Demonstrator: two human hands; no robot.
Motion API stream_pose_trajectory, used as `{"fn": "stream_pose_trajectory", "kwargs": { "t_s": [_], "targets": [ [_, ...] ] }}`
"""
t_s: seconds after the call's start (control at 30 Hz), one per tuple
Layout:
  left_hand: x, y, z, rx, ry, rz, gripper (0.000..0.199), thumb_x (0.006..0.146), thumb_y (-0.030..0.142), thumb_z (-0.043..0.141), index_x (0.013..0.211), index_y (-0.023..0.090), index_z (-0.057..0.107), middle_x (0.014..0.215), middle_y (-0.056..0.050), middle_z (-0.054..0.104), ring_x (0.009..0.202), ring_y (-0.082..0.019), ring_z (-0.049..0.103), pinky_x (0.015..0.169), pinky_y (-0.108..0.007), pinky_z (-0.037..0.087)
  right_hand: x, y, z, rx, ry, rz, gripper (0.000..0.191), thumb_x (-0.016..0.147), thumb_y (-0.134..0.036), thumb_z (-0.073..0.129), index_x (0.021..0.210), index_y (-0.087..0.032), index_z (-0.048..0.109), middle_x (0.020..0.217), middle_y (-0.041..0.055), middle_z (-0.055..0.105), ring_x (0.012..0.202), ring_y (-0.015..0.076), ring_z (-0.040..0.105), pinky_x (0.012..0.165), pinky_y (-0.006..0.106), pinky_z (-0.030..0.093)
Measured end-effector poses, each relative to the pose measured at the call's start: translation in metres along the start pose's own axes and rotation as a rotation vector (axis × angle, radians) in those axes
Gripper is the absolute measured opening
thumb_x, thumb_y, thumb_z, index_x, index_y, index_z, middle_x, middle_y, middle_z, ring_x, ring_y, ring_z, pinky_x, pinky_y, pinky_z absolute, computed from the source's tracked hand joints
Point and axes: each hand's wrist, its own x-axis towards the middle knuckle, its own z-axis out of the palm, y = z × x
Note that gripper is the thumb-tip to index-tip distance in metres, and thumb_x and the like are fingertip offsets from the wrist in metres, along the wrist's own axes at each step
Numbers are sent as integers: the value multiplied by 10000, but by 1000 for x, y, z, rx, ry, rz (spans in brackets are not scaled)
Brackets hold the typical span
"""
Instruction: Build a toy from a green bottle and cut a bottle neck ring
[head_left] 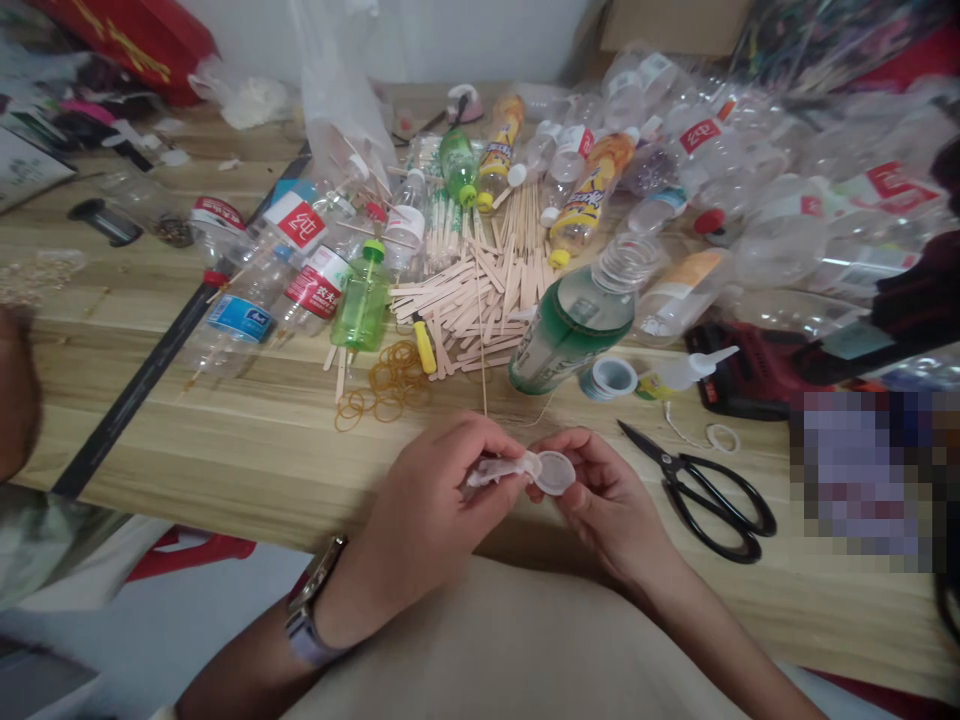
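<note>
Between thumb and fingers, my left hand (439,495) pinches a crumpled strip of whitish plastic film (501,467). My right hand (611,510) grips the edge of a round translucent plastic cap (556,473). The film's gathered end meets the cap; whether they are joined I cannot tell. Just beyond my left hand, a thin wooden stick (481,345) points away across the table. To the right of my right hand lie black-handled scissors (697,490), blades partly apart. A green-labelled clear bottle without a cap (574,325) stands ahead, tilted in view.
Flat wooden sticks (480,300) lie heaped mid-table, with rubber bands (390,380) and a yellow-handled tool (424,347) nearer. Plastic bottles (780,230) crowd the back and right. A glue bottle (682,373), a blue-grey spool (609,378) and a red-black power tool (757,365) sit at right.
</note>
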Motion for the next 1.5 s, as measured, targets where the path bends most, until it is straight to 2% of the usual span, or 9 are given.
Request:
{"fn": "stream_pose_trajectory", "kwargs": {
  "t_s": [0.2, 0.4, 0.57, 0.77, 0.93, 1.03, 1.17, 1.3, 1.5],
  "targets": [
    [-2, -5, 13, 158, 15, 213, 140, 910, 83, 579, 900, 211, 633, 911, -23, 695, 852, -168, 662, 753, -282, 534, 0, -6, 10, -190, 68, -147, 413, 692, -567, 860, 882, -256, 666, 803, 16, 718, 679, 163, 667, 590, 265, 551],
    [-3, -4, 20, 198, 69, 255, 220, 921, 43, 515, 792, 216, 555, 836, -16, 705, 797, -167, 656, 711, -279, 514, -3, -6, 12, -397, 88, -404, 269, 794, -471, 818, 912, -273, 681, 845, 22, 718, 738, 177, 696, 669, 304, 570],
    [-5, -2, 20, 109, 73, 156, 235, 860, 15, 503, 777, 235, 494, 840, -5, 724, 776, -167, 661, 675, -274, 497, -6, -8, 5, -568, 94, -507, 219, 830, -427, 796, 963, -284, 698, 912, 39, 729, 795, 201, 713, 695, 328, 572],
    [-2, -4, 14, -151, -76, -129, 208, 807, 77, 575, 716, 231, 470, 845, -3, 738, 762, -169, 672, 662, -272, 475, -5, -14, 1, -661, -9, -608, 196, 862, -342, 774, 1037, -331, 687, 921, 15, 751, 838, 191, 726, 700, 294, 581],
    [4, -9, 7, -417, -190, -345, 265, 766, 210, 694, 667, 218, 448, 799, 0, 709, 745, -151, 625, 632, -240, 429, -5, -12, -2, -666, -86, -536, 212, 856, -407, 770, 1028, -305, 700, 970, 46, 761, 848, 210, 744, 708, 322, 600],
    [8, -15, 5, -652, -244, -484, 340, 712, 244, 771, 665, 209, 436, 783, 23, 695, 653, -106, 572, 591, -212, 406, -4, -7, 0, -532, -50, -489, 243, 829, -447, 790, 991, -292, 697, 960, 39, 763, 863, 199, 743, 732, 307, 594],
    [10, -23, 4, -868, -131, -519, 389, 684, 259, 796, 655, 207, 411, 723, 57, 650, 566, -68, 507, 522, -185, 355, -1, -2, 4, -239, 48, -304, 342, 783, -547, 797, 929, -264, 674, 865, 27, 762, 735, 173, 723, 632, 268, 575],
    [6, -19, 3, -686, -31, -432, 349, 725, 239, 780, 665, 203, 437, 765, 44, 676, 620, -80, 527, 579, -196, 387, 0, 0, 6, -120, 77, -190, 417, 751, -617, 790, 907, -251, 665, 787, 11, 747, 641, 151, 685, 591, 255, 559],
    [-5, -9, 13, -274, -35, -226, 220, 835, 227, 662, 701, 217, 488, 848, -4, 709, 787, -161, 622, 661, -251, 437, 0, 2, 10, -207, 77, -228, 384, 732, -554, 836, 903, -248, 682, 846, 21, 740, 686, 155, 692, 577, 244, 557]
  ]
}}
